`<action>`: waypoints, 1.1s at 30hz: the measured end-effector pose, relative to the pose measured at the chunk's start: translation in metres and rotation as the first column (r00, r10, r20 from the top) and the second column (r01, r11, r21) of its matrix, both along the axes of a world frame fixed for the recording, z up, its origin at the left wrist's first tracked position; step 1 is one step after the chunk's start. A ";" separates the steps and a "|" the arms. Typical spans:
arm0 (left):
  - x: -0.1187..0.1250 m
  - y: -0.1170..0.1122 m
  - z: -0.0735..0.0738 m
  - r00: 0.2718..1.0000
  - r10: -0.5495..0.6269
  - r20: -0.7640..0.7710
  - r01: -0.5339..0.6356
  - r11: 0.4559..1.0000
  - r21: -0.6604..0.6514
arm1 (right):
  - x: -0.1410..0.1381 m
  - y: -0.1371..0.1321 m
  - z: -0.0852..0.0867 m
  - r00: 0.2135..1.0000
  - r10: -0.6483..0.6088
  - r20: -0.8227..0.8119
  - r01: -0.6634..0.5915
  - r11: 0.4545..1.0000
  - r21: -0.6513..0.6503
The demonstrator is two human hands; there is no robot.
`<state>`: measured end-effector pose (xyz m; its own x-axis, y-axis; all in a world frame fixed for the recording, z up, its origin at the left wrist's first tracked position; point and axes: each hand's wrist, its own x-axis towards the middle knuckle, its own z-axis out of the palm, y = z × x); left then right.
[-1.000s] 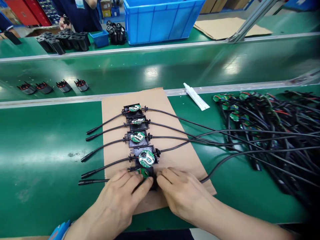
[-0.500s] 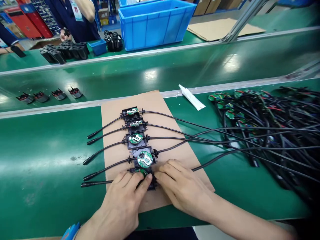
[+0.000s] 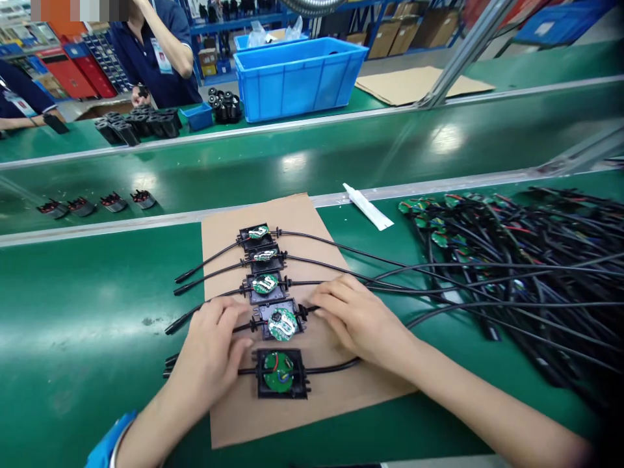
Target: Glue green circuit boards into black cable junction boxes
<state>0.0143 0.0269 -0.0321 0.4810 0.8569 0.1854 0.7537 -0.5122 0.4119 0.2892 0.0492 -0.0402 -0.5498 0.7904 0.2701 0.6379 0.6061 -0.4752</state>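
Five black plastic housings in a column lie on a cardboard sheet (image 3: 244,422), each with a green round circuit board and black cables at both sides. In the nearest housing (image 3: 281,392), the board (image 3: 277,372) shows its plain green face with red, blue and yellow wires. The fourth housing (image 3: 266,333) has a tilted board (image 3: 283,324) with white compound on top. My left hand (image 3: 212,344) is open, thumb and fingers apart, beside that housing's left cable (image 3: 242,327). My right hand (image 3: 353,318) pinches its right cable close to the black grommet (image 3: 303,312).
A large pile of cables with boards (image 3: 526,260) covers the right side. A white tube (image 3: 368,207) lies behind the cardboard. Several black round parts (image 3: 113,202) stand on the far strip. Beyond are a blue bin (image 3: 297,81) and a co-worker (image 3: 156,58).
Both hands have left the nearest housing, uncovering its board, and moved up to the fourth one. The right hand has taken its right cable. The view has tilted upward slightly.
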 end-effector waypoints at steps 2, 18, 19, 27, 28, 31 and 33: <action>-0.002 0.011 -0.001 1.000 -0.009 0.011 0.010 0.999 -0.035 | 0.000 0.006 -0.007 0.997 -0.046 0.057 0.045 0.999 0.024; 0.012 0.014 0.007 0.988 -0.075 -0.136 0.066 0.995 -0.072 | -0.007 0.001 0.028 0.947 0.232 0.224 -0.190 0.963 -0.192; 0.013 0.016 0.007 0.985 -0.081 -0.153 0.072 0.995 -0.062 | -0.008 0.003 0.027 0.942 0.233 0.241 -0.188 0.963 -0.195; 0.011 0.021 0.005 0.985 -0.095 -0.143 0.077 0.989 -0.123 | -0.021 0.006 0.031 0.935 0.194 0.298 -0.113 0.956 -0.269; 0.010 0.022 0.005 0.988 -0.093 -0.121 0.076 0.987 -0.145 | -0.022 0.007 0.031 0.933 0.203 0.299 -0.124 0.957 -0.263; 0.007 0.027 0.005 0.995 -0.090 -0.033 0.081 0.974 -0.213 | -0.026 0.005 0.026 0.924 0.226 0.309 -0.168 0.964 -0.206; 0.007 0.030 0.007 0.996 -0.089 0.007 0.088 0.966 -0.244 | -0.029 0.002 0.021 0.925 0.222 0.310 -0.168 0.967 -0.191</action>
<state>0.0210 0.0570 -0.0249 0.5574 0.8299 -0.0259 0.7116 -0.4614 0.5299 0.2599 0.0514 -0.0190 -0.7335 0.6761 -0.0696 0.6504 0.6684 -0.3607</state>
